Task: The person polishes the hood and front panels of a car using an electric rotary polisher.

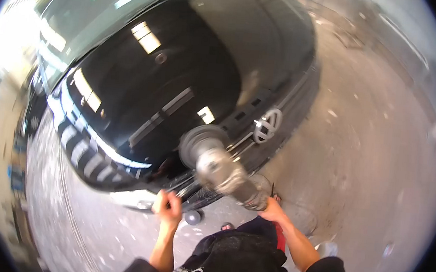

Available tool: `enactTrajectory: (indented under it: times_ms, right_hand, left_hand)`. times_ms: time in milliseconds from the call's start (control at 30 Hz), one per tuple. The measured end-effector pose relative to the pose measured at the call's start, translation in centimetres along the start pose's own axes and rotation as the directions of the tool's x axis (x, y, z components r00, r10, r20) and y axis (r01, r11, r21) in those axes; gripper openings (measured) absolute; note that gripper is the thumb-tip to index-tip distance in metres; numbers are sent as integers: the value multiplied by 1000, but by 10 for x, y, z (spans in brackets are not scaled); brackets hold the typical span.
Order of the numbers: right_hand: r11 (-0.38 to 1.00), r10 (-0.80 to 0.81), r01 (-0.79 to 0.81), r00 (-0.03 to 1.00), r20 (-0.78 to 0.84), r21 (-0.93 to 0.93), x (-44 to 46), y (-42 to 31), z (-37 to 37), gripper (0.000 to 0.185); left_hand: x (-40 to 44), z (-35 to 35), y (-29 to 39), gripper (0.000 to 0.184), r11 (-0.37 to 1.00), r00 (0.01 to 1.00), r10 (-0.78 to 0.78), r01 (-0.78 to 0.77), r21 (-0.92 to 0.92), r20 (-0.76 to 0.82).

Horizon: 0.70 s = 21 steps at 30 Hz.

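My right hand is wrapped around the rear end of a power polisher. Its round pad is at the front edge of a glossy black car hood; whether the pad touches the paint I cannot tell. The polisher looks smeared by motion. Lower left, my left hand is closed with its fingers curled, close to the headlight. What it holds, if anything, is hidden. A round silver car emblem sits on the grille, right of the polisher.
The windshield rises at upper left. A small dark round object is on the grey concrete floor below the bumper. A cable curves along the floor behind my right arm. Another dark vehicle stands at far left.
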State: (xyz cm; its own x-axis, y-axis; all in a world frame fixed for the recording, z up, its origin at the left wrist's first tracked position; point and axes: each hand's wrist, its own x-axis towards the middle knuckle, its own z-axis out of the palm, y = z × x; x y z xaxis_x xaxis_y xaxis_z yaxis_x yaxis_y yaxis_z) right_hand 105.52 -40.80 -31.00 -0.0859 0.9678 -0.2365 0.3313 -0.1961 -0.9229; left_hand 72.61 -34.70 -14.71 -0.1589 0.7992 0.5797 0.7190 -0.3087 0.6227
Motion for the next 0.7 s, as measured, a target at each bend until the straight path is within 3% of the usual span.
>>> enactTrajectory:
  times_ms: [33,67,133,267,333,433,533,600,700]
  right_hand:
    - [991,113,-116,993,-43,-60,5,10,-14,45]
    - [998,29,-30,999,-26,-59,14,45,-29,42]
    - [959,251,-260,964,87,113,22,58,-64,46]
    - [987,151,-144,984,99,-77,29,11,-101,40]
    - [998,42,-43,999,-20,-49,24,-14,-88,30]
    - [982,154,-138,981,118,-129,33,-15,-65,32]
    - [976,68,-22,976,209,-214,33,-49,-29,32]
    - [940,29,49,974,224,-336,34,-64,-13,46]
    - [883,-51,186,951,306,-431,32,-124,-3,52]
  left_hand:
    - [15,17,14,28,992,993,121,-122,30,6]
    - [24,34,31,30,986,989,146,-146,-76,-4]
    - [35,64,47,21,978,985,172,-174,-117,-24]
    - [26,84,57,10,985,986,143,-150,-80,-90]
    - [12,69,46,10,987,984,117,-130,-90,-133]
    - [-20,32,2,11,989,975,32,-62,-134,-220]
    - [-45,-11,-35,12,986,950,-100,55,-156,-297]
    - [-51,-34,-52,14,978,920,-159,95,-188,-359]
    - [-48,-61,-67,20,958,870,-272,207,-196,-411]
